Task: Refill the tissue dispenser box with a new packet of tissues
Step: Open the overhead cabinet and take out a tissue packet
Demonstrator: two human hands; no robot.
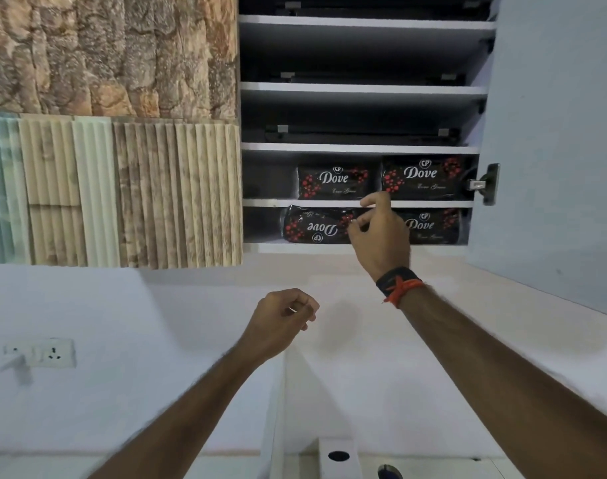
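tissue refill, stage: fetching a packet, nothing taken yet.
right hand point(379, 233) spread, fingers apart at the lowest shelf point(329, 203) beside the upside-down packet point(315, 225); left hand point(283, 321) loosely curled, empty; three more packets point(333, 183) shelved; dispenser box not identifiable; refill itself all remains.
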